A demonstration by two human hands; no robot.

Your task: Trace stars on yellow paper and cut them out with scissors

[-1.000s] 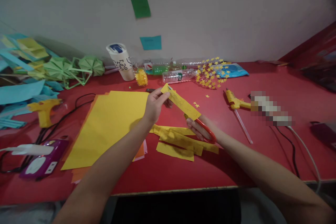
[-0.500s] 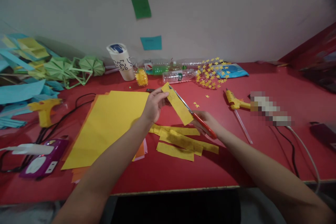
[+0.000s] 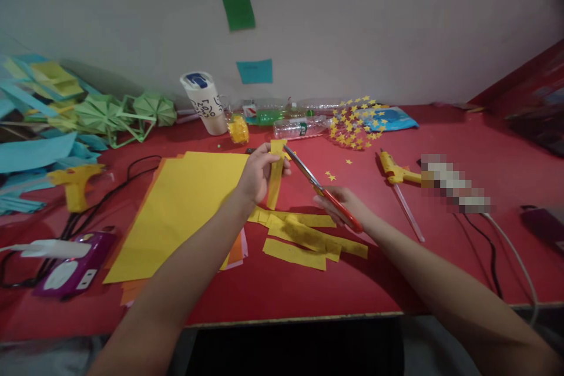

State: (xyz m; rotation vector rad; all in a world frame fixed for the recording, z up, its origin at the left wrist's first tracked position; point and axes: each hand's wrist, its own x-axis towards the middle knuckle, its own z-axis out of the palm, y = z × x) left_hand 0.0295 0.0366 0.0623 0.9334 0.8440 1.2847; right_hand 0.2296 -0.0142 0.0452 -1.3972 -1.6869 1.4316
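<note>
My left hand (image 3: 257, 175) pinches a narrow yellow paper strip (image 3: 275, 182) near its top, and the strip hangs down almost upright. Red-handled scissors (image 3: 337, 207) are in my right hand (image 3: 350, 202), their blades pointing up and left with the tips at the strip's upper right edge. Whether the tips touch the paper I cannot tell. A small yellow bit of paper shows by my left fingertips. Several cut yellow strips (image 3: 295, 252) lie overlapping on the red table (image 3: 291, 299) below. Left of them is a stack of yellow sheets (image 3: 176, 211) over orange and pink ones.
Yellow glue guns lie right (image 3: 392, 167) and left (image 3: 74, 182). Along the wall stand a white tumbler (image 3: 205, 106), clear plastic bottles (image 3: 299, 127) and a cluster of yellow stars (image 3: 355, 123). Loose stars (image 3: 330, 176) lie nearby. Folded paper shapes (image 3: 101, 117) and a purple power strip (image 3: 74, 270) are left.
The wider yellow piece that lay along the scissor blades is now a narrow strip hanging from my left hand. The blades have come away from its length; the right hand has barely moved.
</note>
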